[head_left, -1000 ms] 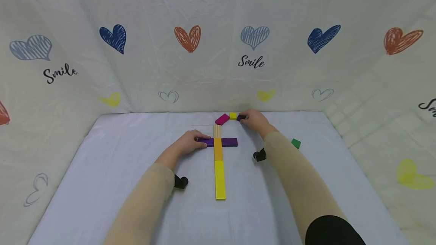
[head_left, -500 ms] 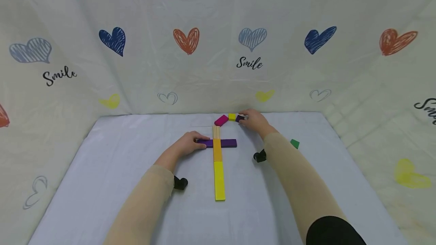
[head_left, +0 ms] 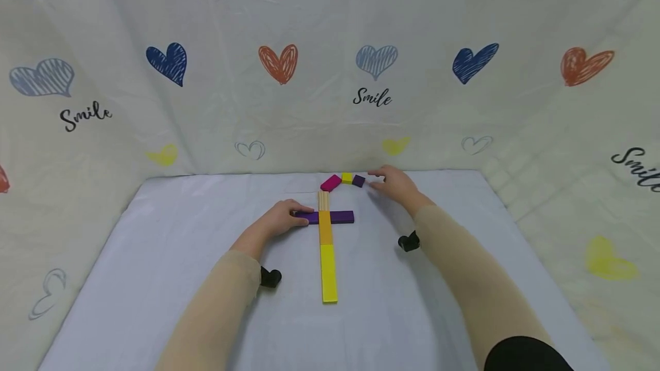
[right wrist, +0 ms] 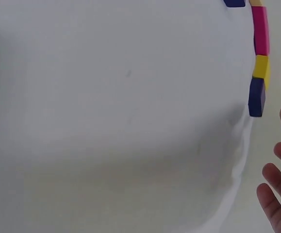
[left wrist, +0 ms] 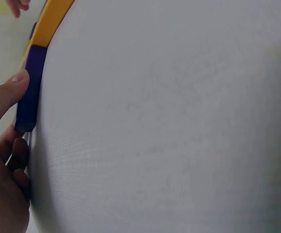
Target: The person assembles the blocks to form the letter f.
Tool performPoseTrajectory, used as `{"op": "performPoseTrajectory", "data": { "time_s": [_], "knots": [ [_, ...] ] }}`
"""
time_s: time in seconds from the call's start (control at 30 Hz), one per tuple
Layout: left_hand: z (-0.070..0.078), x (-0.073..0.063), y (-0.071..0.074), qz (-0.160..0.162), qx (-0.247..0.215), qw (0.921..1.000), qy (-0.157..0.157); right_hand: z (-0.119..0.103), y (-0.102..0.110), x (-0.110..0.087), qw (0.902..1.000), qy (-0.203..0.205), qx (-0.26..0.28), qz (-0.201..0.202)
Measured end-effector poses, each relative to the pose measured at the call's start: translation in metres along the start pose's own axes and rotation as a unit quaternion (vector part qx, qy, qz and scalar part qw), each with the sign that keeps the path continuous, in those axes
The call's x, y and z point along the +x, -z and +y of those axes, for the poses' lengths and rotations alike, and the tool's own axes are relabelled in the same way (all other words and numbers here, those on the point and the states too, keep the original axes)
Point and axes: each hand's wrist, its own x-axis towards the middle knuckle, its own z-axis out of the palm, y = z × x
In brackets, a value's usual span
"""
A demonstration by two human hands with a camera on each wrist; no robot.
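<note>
My left hand [head_left: 281, 218] pinches the left end of a long purple block [head_left: 342, 217] between thumb and fingers; the left wrist view shows the thumb along that purple block [left wrist: 32, 90]. An orange block [head_left: 325, 227] crosses it, with a long yellow block [head_left: 328, 273] below and pale wooden pieces [head_left: 323, 200] above. From the top, a pink block [head_left: 331, 182], a small yellow block [head_left: 347, 178] and a small dark purple block [head_left: 358, 181] curve rightward. Just right of the last one, my right hand [head_left: 398, 184] is apart from it, fingers spread and holding nothing.
A white cloth [head_left: 170, 245] covers the table, whose back edge runs close behind the curved row. A pale backdrop [head_left: 319, 107] printed with hearts rises behind. Black straps with knobs [head_left: 409, 241] sit at both wrists.
My right hand has let go of the small dark purple block and drawn off to the right. The green block at right is now hidden behind the right arm. The left hand keeps its hold.
</note>
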Motion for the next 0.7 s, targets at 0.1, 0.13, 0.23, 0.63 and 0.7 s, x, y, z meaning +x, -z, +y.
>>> {"op": "performPoseTrajectory", "data": {
  "time_s": [0.1, 0.13, 0.23, 0.63, 0.7],
  "knots": [
    [0.000, 0.000, 0.000, 0.000, 0.000, 1.0000, -0.001, 0.006, 0.004, -0.009, 0.9999, 0.005, -0.012, 0.002],
    [0.000, 0.001, 0.000, 0.000, 0.002, 1.0000, -0.001, 0.008, 0.006, -0.012, 0.9999, 0.005, -0.011, 0.002],
    [0.000, 0.002, 0.000, -0.002, 0.003, 1.0000, -0.007, 0.016, 0.010, -0.024, 0.9999, 0.013, -0.008, 0.008],
    [-0.005, 0.004, -0.001, -0.002, 0.010, 0.9999, -0.013, 0.065, 0.021, -0.070, 0.9999, -0.004, -0.007, 0.010],
    [-0.005, 0.004, -0.001, -0.002, 0.007, 0.9999, -0.013, 0.072, 0.023, -0.077, 0.9999, -0.008, -0.006, 0.010]
  ]
}}
